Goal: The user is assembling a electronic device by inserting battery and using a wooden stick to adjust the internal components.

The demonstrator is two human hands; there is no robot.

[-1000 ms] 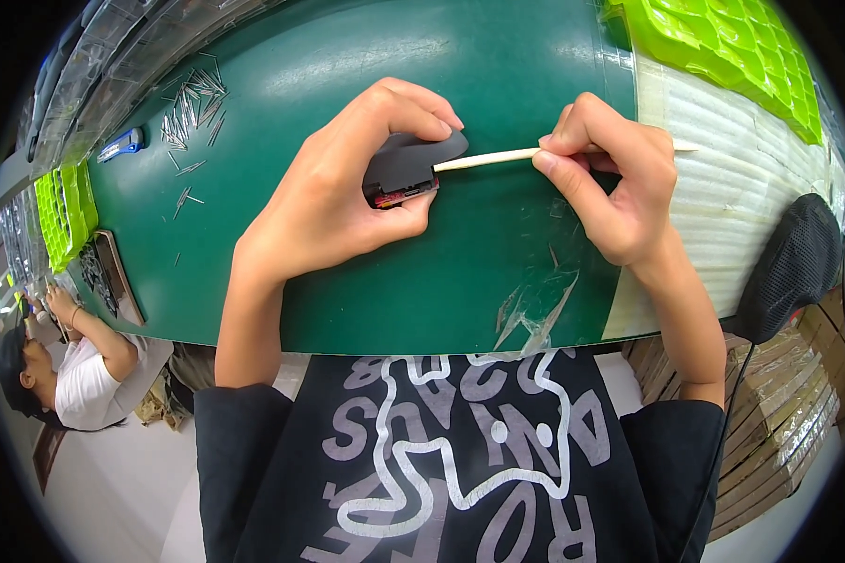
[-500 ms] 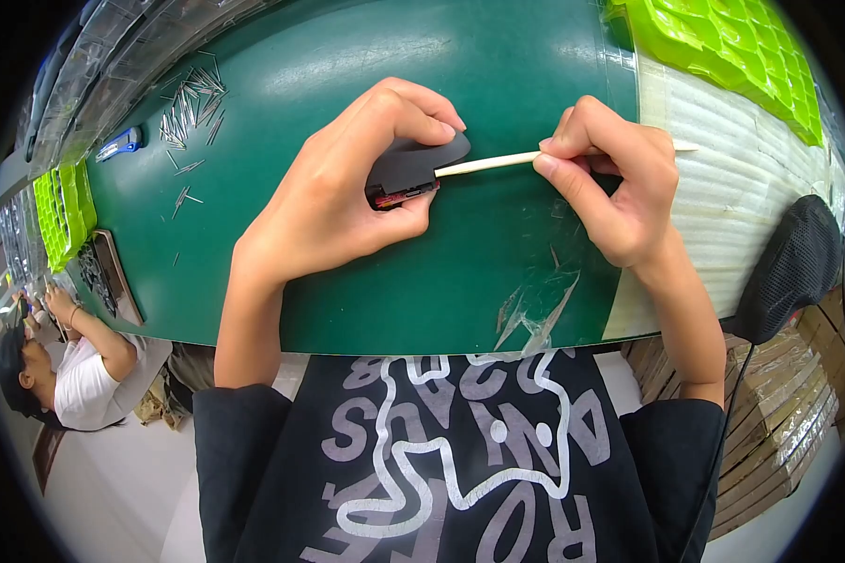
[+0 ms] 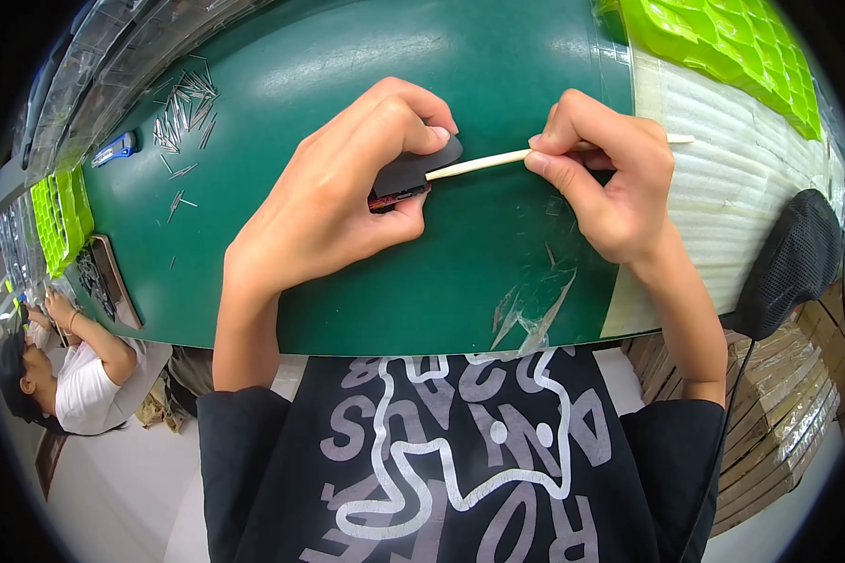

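Observation:
My left hand [image 3: 347, 178] is closed around a small black plastic housing [image 3: 406, 175] with a rounded, smooth top. Along its near edge runs a narrow opening, where some reddish parts show. Between thumb and fingers, my right hand [image 3: 610, 174] pinches a pale wooden stick [image 3: 483, 163], like a chopstick. The stick's left tip meets the housing's right edge; whether it reaches inside I cannot tell. Its other end sticks out past my right knuckles.
Thin metal pins [image 3: 186, 111] and a blue cutter knife [image 3: 115, 149] lie on the green table [image 3: 347, 56]. Scraps of clear film [image 3: 540, 319] are near the front edge. Right: white foam sheet [image 3: 695, 103], green tray [image 3: 732, 56], black mesh object [image 3: 793, 263]. A person [image 3: 89, 375] sits at left.
The whole view has shifted slightly, with table items a little further left. Both hands keep their grips, and the stick's tip is still at the housing's edge.

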